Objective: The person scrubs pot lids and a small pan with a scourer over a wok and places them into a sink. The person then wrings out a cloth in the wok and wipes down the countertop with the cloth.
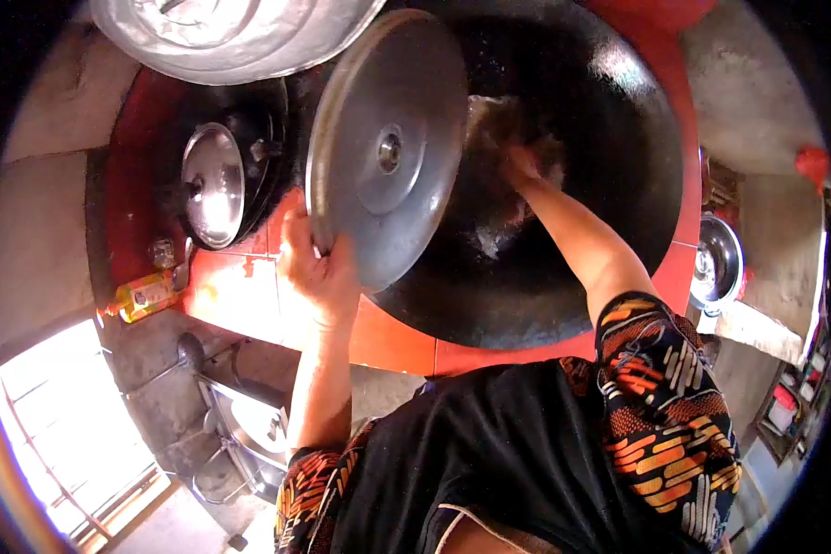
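My left hand [319,263] grips the rim of a round grey metal lid [415,189], thumb on the near face. The lid stands tilted on edge, with a small round fitting at its centre. It leans over the left side of a large black wok [628,175]. My right hand [523,166] reaches down into the bottom of the wok, where there is a murky, glistening patch that looks like water [491,235]. The fingers of that hand are dark and blurred, so whether they hold anything cannot be made out.
A second wok on the left carries a shiny lid [214,185]. A large silvery lid [240,42] sits at the top edge. A yellow bottle [148,295] lies on the red tiled stove edge [392,343]. To the right is a metal basin [716,262].
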Available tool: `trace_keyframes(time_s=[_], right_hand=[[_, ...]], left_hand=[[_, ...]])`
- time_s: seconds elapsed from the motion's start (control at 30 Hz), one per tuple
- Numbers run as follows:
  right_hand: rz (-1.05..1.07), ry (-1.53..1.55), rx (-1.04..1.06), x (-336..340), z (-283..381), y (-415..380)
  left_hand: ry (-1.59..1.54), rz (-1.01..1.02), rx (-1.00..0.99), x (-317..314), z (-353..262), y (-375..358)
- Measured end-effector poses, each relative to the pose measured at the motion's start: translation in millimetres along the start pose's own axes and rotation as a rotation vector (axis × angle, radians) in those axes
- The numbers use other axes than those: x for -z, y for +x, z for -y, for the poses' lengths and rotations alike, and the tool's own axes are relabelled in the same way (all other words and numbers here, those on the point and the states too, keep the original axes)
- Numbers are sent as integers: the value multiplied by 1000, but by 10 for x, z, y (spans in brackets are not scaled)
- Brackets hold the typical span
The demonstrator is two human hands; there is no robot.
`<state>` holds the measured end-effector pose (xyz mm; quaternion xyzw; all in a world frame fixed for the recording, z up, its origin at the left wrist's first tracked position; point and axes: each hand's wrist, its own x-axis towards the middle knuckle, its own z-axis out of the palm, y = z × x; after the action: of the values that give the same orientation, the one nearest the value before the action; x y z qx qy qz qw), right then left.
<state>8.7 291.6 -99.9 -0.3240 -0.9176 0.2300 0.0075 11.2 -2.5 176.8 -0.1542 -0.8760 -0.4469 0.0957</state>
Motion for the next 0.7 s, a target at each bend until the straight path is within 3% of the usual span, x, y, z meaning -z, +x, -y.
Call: trace_keyframes(time_s=[0.03,0.07,0.17,0.27,0.33,0.47,0.5,0.57,0.63,0.7], right_hand=[[107,102,-89,69,24,-74],[260,304,-228,173,-6,-147],[403,960,-481,883,125,-446],[327,1293,-145,1587,292,-673],[292,1339,45,2066,458,-790],[191,1542,287,2910,969,-1125],[105,1534,375,3045,1090,-1214],[-140,1199,618,3144,1285,-1401],[-426,676,1016,3085,1424,-1426],[-636,194,1069,2910,1526,-1386]], left_hand=[[43,42,36,17,-36,24],[89,-5,-111,-24,-64,72],[-70,80,8,-53,-5,108],[-45,90,-156,-105,-55,151],[-86,111,-267,-207,-80,203],[-54,144,-295,-334,-504,225],[-33,147,-334,-364,-561,241],[11,153,-408,-417,-647,271],[-9,138,-485,-484,-699,279],[17,177,-566,-541,-696,188]])
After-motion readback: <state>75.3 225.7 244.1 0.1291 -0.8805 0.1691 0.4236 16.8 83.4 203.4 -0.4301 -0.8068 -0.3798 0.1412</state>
